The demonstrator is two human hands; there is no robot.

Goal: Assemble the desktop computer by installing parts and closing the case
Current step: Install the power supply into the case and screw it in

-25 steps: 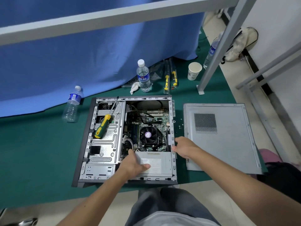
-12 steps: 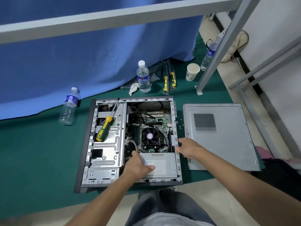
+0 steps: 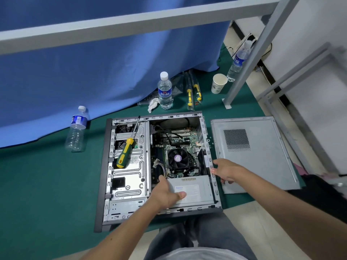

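Computer case [image 3: 129, 218] lies open on its side on the green mat [image 3: 37, 194], motherboard and black CPU fan [image 3: 178, 158] exposed. Inside it, the grey power supply [image 3: 195, 190] sits in the near corner; the left hand [image 3: 167, 194] grips its left edge, thumb on top. The right hand [image 3: 225, 170] rests at the case's right rim, fingers loosely curled; I cannot tell if it holds anything. A yellow-green screwdriver [image 3: 124, 153] lies on the case's drive bay. Right of the case lies the side panel [image 3: 262, 166]. Beyond the case stand a water bottle [image 3: 165, 91] and a paper cup [image 3: 218, 83].
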